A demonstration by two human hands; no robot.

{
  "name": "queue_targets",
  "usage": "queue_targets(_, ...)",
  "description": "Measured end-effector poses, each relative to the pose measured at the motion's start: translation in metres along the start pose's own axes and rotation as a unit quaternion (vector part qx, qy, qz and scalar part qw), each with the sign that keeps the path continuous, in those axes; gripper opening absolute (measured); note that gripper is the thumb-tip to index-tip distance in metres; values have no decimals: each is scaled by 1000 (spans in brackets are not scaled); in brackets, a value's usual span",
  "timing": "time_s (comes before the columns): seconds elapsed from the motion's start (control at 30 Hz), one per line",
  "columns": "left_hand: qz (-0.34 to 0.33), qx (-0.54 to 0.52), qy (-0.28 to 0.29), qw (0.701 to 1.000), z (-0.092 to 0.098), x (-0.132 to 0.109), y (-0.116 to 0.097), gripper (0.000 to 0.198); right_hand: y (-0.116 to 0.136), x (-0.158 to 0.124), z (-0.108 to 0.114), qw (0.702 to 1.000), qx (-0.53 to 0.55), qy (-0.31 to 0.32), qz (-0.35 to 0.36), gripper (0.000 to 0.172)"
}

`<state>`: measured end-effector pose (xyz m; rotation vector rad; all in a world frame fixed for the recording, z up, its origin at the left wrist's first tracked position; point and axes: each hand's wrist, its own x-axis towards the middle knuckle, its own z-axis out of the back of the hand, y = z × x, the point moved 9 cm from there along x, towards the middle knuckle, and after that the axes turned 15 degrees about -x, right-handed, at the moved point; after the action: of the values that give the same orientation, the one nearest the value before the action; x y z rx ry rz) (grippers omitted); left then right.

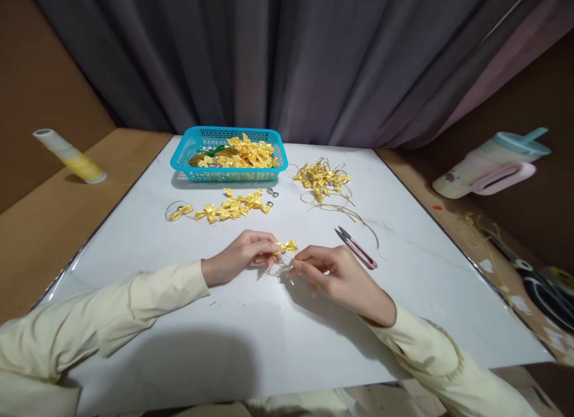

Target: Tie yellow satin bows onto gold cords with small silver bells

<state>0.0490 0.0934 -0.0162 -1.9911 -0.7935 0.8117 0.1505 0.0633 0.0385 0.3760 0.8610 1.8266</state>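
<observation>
A yellow satin bow (290,246) is being held just above the white marbled tabletop (417,285), near the middle of its front part, between two bare hands. By the left hand (246,250) the bow is being pinched at its left end, with thumb and forefinger pressed together on it. By the right hand (338,276) a thin gold cord (286,265) just below the bow is being gripped, its thumb and fingertips closed together; how the cord is being fixed to the bow cannot be told.

Just beyond the right hand, a pair of pink-handled thread snips (357,248) is lying aslant, its blades pointing away. Farther out, a heap of corded bows (320,179) is being trailed by loose strands of cord. To its left, small silver beads (272,193) are lying beside a cluster of loose bows (235,206), and one looped bow (180,212) is resting at the cluster's left end. Behind these, a blue plastic basket (210,175) is being filled partly by more bows.

On the brown surface at the far right, a lidded tumbler (466,166) is standing near black-handled scissors (538,288); at the left, a yellow-wrapped tube (74,158) is being kept upright.
</observation>
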Motion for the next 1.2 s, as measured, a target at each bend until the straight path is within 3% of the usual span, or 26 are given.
queue_targets(0.77,-2,-21,-6,1000,0,0,-2,21,6,-1,2,991,-99,-77,55,21)
queue_targets(1.2,-20,-59,-30,998,-1,-3,-7,20,21,-13,-8,946,-216,-186,154,14)
